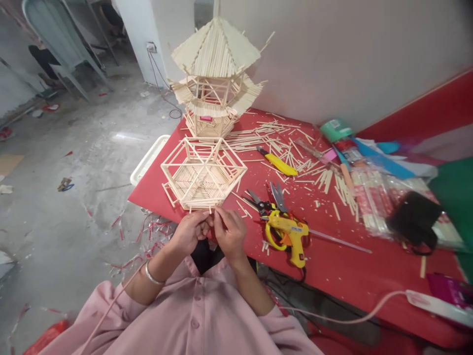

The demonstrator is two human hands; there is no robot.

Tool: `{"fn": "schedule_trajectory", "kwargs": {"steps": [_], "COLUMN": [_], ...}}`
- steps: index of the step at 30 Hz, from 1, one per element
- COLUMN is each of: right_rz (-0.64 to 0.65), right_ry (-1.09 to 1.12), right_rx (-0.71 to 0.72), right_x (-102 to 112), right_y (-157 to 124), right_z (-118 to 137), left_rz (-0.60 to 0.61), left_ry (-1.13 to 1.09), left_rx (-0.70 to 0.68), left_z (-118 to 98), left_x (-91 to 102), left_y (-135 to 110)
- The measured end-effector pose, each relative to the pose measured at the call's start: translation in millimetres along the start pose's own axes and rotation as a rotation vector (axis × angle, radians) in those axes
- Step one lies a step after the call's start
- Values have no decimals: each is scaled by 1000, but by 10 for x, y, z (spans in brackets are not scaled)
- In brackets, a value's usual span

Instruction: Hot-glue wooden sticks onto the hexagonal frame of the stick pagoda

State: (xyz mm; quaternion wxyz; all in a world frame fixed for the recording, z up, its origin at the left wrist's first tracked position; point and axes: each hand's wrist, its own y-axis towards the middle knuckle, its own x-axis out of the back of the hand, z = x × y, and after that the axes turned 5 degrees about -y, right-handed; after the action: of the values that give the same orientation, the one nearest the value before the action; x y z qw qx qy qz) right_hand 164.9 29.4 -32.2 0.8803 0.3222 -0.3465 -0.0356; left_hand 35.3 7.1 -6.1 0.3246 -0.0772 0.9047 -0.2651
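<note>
In front of me, a hexagonal frame of wooden sticks (201,181) lies at the table's near edge, with a slatted floor and open rails. My left hand (192,230) is closed at its near side, thumb and fingers pinched by a short wooden stick that juts out from the frame. Beside it, my right hand (229,232) pinches another short wooden stick (210,209) at the same edge. The fingertips of both hands almost meet, and they hide part of what they grip. A small stick railing (170,195) projects from the frame's left side.
Behind the frame stands a tiered stick pagoda (216,54). Rightward on the red table (229,121) are loose sticks (254,138), a yellow utility knife (281,163), scissors (278,196), a yellow glue gun (291,234) and packs of sticks (373,197). A pink cable (354,321) crosses the right side.
</note>
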Motion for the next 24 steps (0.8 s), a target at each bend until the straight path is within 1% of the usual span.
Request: {"fn": "schedule_trajectory", "kwargs": {"steps": [3,7,12,20,24], "right_rz": [-4,8,20,39,34], "right_ry": [-3,-7,-7,-32,-51], "right_rx": [10,7,6,-17,2], "right_x": [2,6,17,7,8], "right_y": [-9,-12,-10,-35,-27], "right_z": [-3,3,13,-1,4], "left_rz": [-16,-6,-4,7,0], "left_ry": [-2,21,35,30,26], "left_rx": [10,-1,23,23,26], "left_z": [4,3,-25,-30,-49], "left_x": [-1,-3,-23,-25,-41], "left_y": [-5,-13,-34,-37,-45]}}
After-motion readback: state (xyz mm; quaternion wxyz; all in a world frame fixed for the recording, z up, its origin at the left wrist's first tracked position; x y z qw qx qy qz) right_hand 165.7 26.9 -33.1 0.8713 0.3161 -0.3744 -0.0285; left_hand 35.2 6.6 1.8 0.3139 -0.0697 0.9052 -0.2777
